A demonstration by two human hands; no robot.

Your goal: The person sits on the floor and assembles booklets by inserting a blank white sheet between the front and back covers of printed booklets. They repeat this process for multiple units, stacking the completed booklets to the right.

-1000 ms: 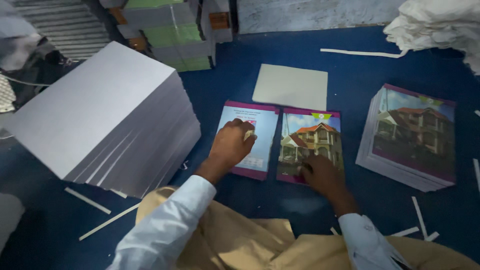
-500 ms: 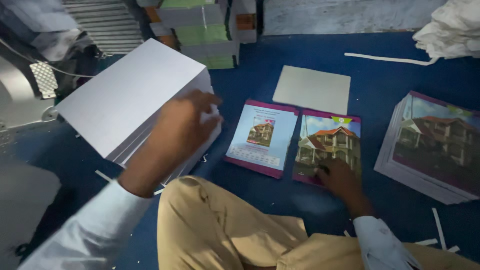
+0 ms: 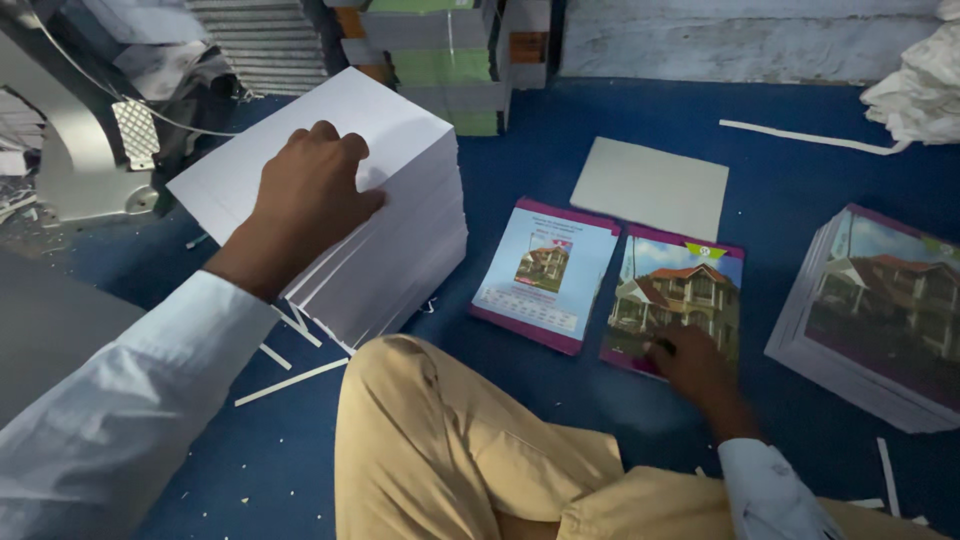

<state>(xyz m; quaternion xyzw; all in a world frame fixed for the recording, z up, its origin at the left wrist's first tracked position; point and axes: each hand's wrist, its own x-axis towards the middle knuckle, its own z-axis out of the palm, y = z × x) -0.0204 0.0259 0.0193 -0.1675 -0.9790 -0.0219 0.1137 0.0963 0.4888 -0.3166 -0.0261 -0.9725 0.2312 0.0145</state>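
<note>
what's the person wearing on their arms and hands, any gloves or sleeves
No gloves: both hands are bare. The left hand and right hand each come out of a long, pale blue-white shirt sleeve that reaches the wrist. No watch, ring or band shows on either. The right cuff looks faintly speckled.

The person wears a long-sleeved shirt of pale blue-white cloth. The left sleeve [image 3: 120,410] is loose and creased, and its cuff ends at the wrist, leaving the left hand [image 3: 300,195] bare. The right sleeve [image 3: 775,495] is the same cloth, with a buttoned cuff and a few small dark specks on it; the right hand [image 3: 700,365] is bare too. The trousers [image 3: 450,450] are tan, plain and softly wrinkled.
</note>
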